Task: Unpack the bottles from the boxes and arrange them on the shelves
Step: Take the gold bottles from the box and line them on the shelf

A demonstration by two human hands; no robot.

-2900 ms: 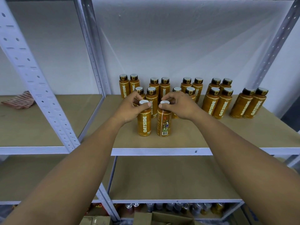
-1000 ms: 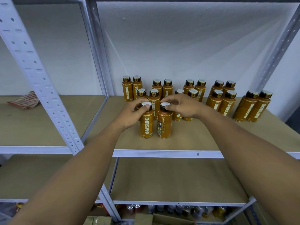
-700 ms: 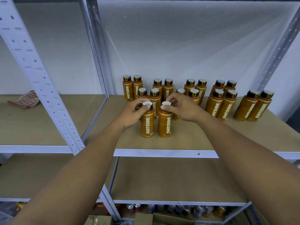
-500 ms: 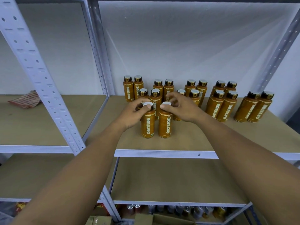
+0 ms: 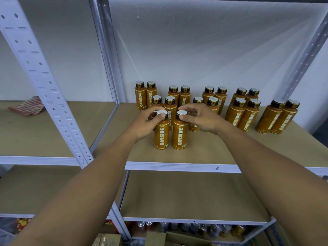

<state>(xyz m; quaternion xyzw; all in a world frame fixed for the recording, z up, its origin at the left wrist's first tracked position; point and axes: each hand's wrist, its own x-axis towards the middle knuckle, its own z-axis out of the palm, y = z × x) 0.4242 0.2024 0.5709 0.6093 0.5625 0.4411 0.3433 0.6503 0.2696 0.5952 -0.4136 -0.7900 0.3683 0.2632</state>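
Note:
Two amber Oatside bottles stand upright side by side at the front of the shelf board (image 5: 204, 153). My left hand (image 5: 143, 124) pinches the cap of the left bottle (image 5: 161, 137). My right hand (image 5: 200, 119) pinches the cap of the right bottle (image 5: 180, 136). Both labels face me. Behind them, several more Oatside bottles (image 5: 248, 112) stand in pairs toward the back wall, some partly hidden by my hands.
White slotted uprights (image 5: 44, 82) split the rack into two bays. A striped cloth (image 5: 26, 105) lies on the left bay's shelf. The lower shelf (image 5: 191, 197) is bare board. Below it are cans and bottles (image 5: 195, 228) and an open cardboard box (image 5: 170, 239).
The right bottle was turned so its Oatside label now faces front. Both hands stay on the two caps; the bottles have barely shifted.

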